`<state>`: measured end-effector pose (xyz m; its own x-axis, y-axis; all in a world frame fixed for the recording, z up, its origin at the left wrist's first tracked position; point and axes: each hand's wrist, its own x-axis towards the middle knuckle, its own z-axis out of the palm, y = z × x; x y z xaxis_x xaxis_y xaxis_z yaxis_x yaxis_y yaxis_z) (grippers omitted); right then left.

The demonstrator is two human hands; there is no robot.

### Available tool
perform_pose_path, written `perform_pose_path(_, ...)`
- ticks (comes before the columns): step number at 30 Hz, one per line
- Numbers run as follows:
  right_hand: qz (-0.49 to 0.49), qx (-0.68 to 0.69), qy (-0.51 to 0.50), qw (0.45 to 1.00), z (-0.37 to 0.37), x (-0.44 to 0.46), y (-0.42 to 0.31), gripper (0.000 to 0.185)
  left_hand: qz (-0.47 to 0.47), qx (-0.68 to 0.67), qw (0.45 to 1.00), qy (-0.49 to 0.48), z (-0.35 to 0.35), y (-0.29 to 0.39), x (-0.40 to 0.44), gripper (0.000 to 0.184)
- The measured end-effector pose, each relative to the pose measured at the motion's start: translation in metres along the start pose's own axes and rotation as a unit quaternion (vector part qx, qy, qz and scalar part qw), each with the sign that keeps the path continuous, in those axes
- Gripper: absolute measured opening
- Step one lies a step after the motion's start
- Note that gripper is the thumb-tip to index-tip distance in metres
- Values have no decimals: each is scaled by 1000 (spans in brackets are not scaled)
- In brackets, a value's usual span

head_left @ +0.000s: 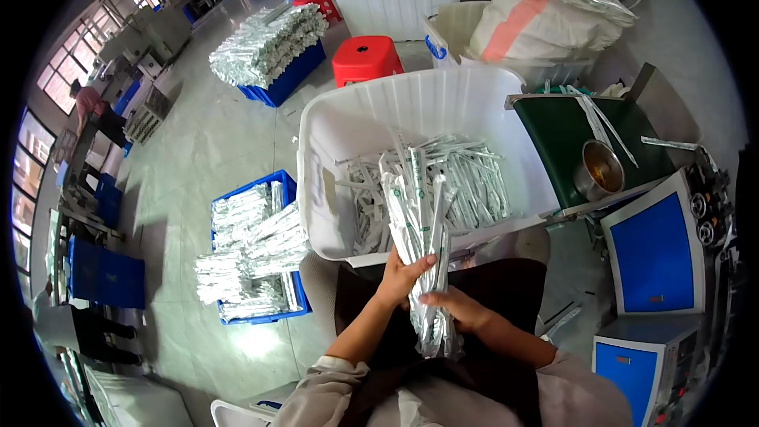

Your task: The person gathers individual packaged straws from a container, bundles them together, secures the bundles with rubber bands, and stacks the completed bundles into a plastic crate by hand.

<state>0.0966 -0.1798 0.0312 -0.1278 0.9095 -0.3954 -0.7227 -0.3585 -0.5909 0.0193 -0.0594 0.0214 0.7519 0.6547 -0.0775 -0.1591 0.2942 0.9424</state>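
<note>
Above my lap stands a bundle of long, thin white and silver wrapped packets [421, 229]. My left hand [402, 275] is wrapped round the left side of the bundle at mid-height. Slightly lower, my right hand [460, 307] grips it from the right. The bundle's upper end leans over the front rim of a large white tub [403, 95]. Inside the tub lie many loose packets [478, 186] of the same kind. What my palms cover is hidden.
A blue crate [288, 186] of silver bundles stands left of the tub, another stacked crate [285, 83] behind it. A red stool [367, 59] is beyond. At right are a green conveyor [553, 142] with a metal cup [598, 170] and blue-panelled machines [655, 249]. Two people are far left.
</note>
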Motion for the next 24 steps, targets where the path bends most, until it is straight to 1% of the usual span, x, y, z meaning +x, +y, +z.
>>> perform_pose_path(1,-6,-30,-2,1000,5,-4,0,48,-27,-17,999,-22,-2,3,-5,55)
perform_pose_path(2,-4,-29,-19,999,12,-5,-5,48,-53,-33,997,-45,-5,11,-7,56)
perform_pose_path(3,5,-36,-39,999,15,-4,-9,47,-55,-43,994,-80,-7,20,-6,64)
perform_pose_path(4,15,-43,-59,997,18,-4,-12,47,-64,-87,981,-160,-19,23,3,86)
perform_pose_path(5,10,-43,-97,994,19,0,-11,44,-97,-230,946,-206,-12,35,9,97)
perform_pose_path(6,25,-47,-111,992,25,2,-13,40,-123,-365,889,-249,-7,47,12,108)
perform_pose_path(7,41,-37,-94,994,25,3,-10,41,-146,-407,844,-318,-19,30,22,112)
perform_pose_path(8,58,-28,-78,995,22,6,-7,42,-167,-415,849,-280,-31,8,24,99)
perform_pose_path(10,9,-217,-21,976,-2,4,-12,48,-183,-438,853,-218,-26,-3,21,86)
perform_pose_path(11,-83,-270,42,958,-9,4,-23,58,-190,-449,849,-202,-24,-4,19,82)
perform_pose_path(12,-119,-230,48,965,-11,6,-57,67,-188,-440,851,-216,-23,0,19,84)
perform_pose_path(13,-170,-233,137,948,3,8,-93,75,-190,-442,847,-224,-21,-4,22,83)
perform_pose_path(14,-311,-366,216,850,-16,34,-111,74,-199,-447,840,-233,-15,-10,25,82)
perform_pose_path(15,-363,-507,231,747,-31,57,-142,73,-217,-437,841,-232,-4,-2,25,80)
perform_pose_path(16,-390,-573,216,688,-10,65,-176,69,-231,-421,843,-243,4,-1,29,80)
perform_pose_path(18,-483,-663,186,540,-3,98,-218,57,-238,-393,848,-264,13,3,34,81)
perform_pose_path(19,-485,-665,191,535,-1,103,-227,57,-235,-389,847,-277,14,7,35,81)
perform_pose_path(20,-304,-666,99,674,0,107,-233,48,-230,-387,846,-285,14,10,36,81)
perform_pose_path(21,-102,-627,-1,772,0,111,-236,41,-218,-374,852,-295,11,11,37,87)
perform_pose_path(22,-121,-670,4,732,2,109,-228,31,-216,-376,853,-292,7,10,37,87)
perform_pose_path(23,-138,-712,8,689,2,105,-213,25,-200,-397,838,-318,2,9,37,90)
perform_pose_path(24,-124,-678,6,725,-6,106,-197,29,-185,-417,822,-342,-3,8,36,92)
